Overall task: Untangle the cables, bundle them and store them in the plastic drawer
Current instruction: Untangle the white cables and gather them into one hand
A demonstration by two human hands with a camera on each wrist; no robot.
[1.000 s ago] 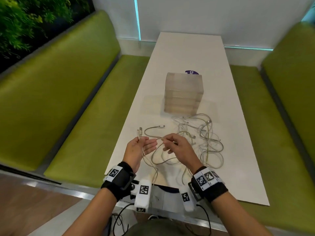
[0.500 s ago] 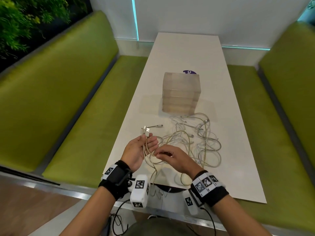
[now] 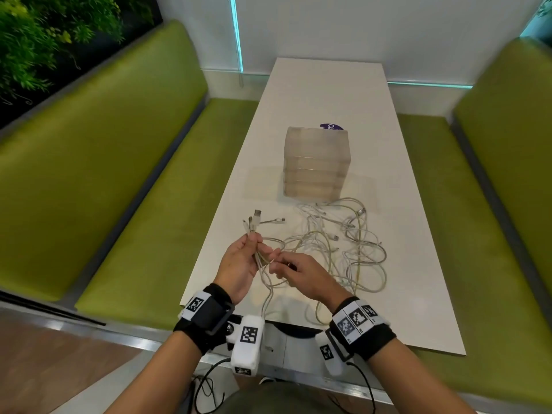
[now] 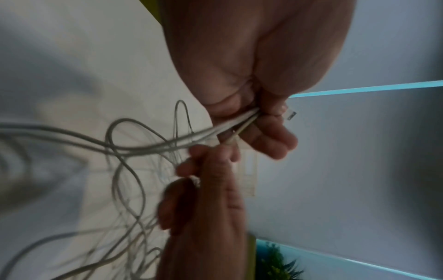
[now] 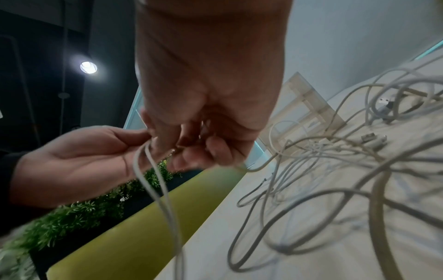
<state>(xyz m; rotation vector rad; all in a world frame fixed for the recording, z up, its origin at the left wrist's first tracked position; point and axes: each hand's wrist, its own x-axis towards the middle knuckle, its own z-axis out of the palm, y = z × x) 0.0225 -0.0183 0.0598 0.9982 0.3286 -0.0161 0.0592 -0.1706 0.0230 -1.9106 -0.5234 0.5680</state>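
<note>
A tangle of white cables (image 3: 343,246) (image 5: 335,161) lies on the white table (image 3: 328,94) in front of a translucent plastic drawer unit (image 3: 316,164) (image 5: 304,106). My left hand (image 3: 245,258) (image 4: 258,117) (image 5: 79,151) pinches several cable strands between thumb and fingers, and their plug ends (image 3: 252,224) stick up above it. My right hand (image 3: 294,270) (image 5: 191,140) (image 4: 206,180) sits right beside the left and pinches a cable strand (image 4: 167,145) (image 5: 153,180) close to the left fingers. Loops hang from both hands toward the table's near edge.
Green padded benches (image 3: 113,162) (image 3: 490,189) flank the table on both sides. A purple round sticker (image 3: 330,127) shows behind the drawer unit. Plants (image 3: 44,31) stand at the far left. The far half of the table lies beyond the drawers.
My left hand has gathered more plug ends into its pinch and risen a little. My right hand has moved left from the pile until it is against the left fingers.
</note>
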